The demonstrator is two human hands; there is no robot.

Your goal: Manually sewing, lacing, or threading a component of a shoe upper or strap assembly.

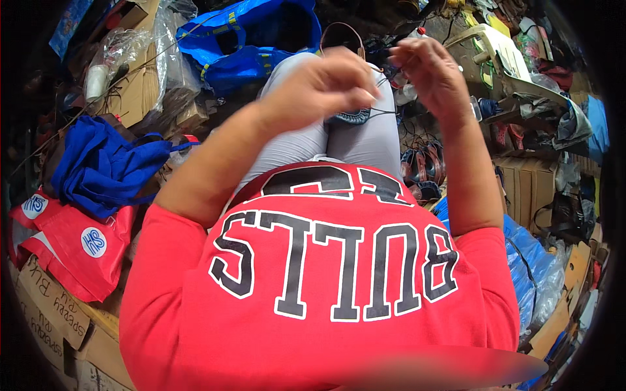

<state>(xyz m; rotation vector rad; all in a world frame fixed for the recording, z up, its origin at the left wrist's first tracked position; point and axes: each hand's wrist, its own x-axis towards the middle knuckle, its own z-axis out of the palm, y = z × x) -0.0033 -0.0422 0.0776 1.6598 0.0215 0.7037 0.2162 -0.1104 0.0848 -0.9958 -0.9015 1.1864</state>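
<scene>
My left hand (336,81) hangs over my lap, fingers curled in and slightly blurred. A small pale tip shows at its fingers; what it pinches is too small to name. Level with it, a short gap to the right, my right hand (430,68) is raised with its fingers bent inward, their grip partly hidden. Below the left hand, a dark blue piece with a ribbed, stitched-looking edge (353,116) lies between my grey-clad thighs (368,140), mostly covered. A thin dark cord (385,113) trails from it toward the right hand; its end cannot be made out.
A blue bag (251,42) stands far left of my knees. Blue cloth (107,163) and a red bag (78,244) rest on cardboard boxes (55,293) at left. To the right are a worn white chair (499,55), brown sandals (424,163), a carton (525,186) and blue plastic (521,267).
</scene>
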